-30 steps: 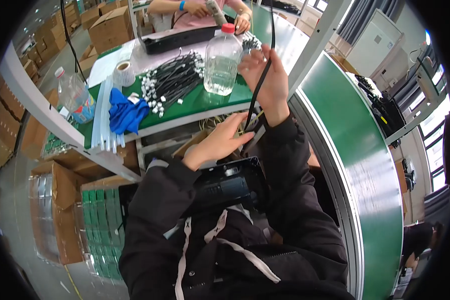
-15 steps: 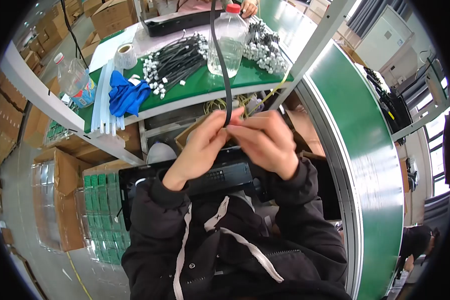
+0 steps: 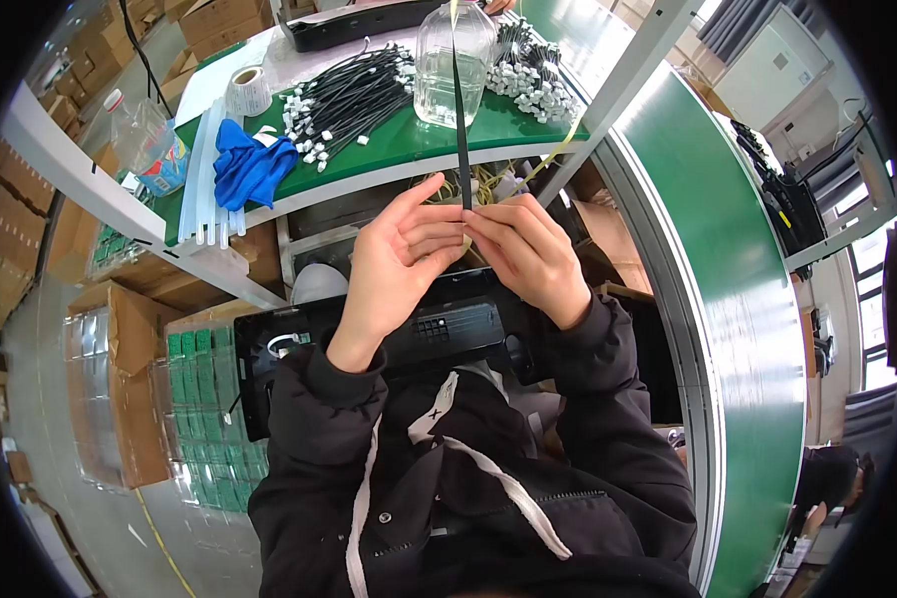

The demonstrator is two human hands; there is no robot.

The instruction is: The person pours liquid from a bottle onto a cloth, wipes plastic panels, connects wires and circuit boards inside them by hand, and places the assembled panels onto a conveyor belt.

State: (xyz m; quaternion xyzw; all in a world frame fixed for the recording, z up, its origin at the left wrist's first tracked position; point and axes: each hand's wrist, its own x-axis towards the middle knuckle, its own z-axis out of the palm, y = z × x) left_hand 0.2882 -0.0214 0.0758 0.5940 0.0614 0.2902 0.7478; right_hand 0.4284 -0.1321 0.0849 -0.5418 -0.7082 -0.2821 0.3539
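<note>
A narrow black strip (image 3: 461, 130) with a pale yellow backing showing near its top hangs down in front of me, its lower end between my hands. My right hand (image 3: 530, 254) pinches that end between thumb and fingertips. My left hand (image 3: 394, 261) meets it from the other side; its index finger points up, while the other fingertips and thumb close at the strip's end. A small yellowish bit shows just below the fingertips. Under my hands, a long black plastic housing (image 3: 379, 349) lies across my lap.
On the green bench (image 3: 369, 164) ahead are black cables with white connectors (image 3: 349, 100), a clear plastic bottle (image 3: 439, 85), a blue cloth (image 3: 252, 164), a label roll (image 3: 249, 92) and translucent strips (image 3: 209, 179). Green circuit boards (image 3: 204, 419) are at left, a conveyor (image 3: 747, 399) at right.
My left hand has opened up from a tighter grip, its index finger now raised. Both hands are steadier around the strip's end, and the strip hangs straighter, with yellow backing visible.
</note>
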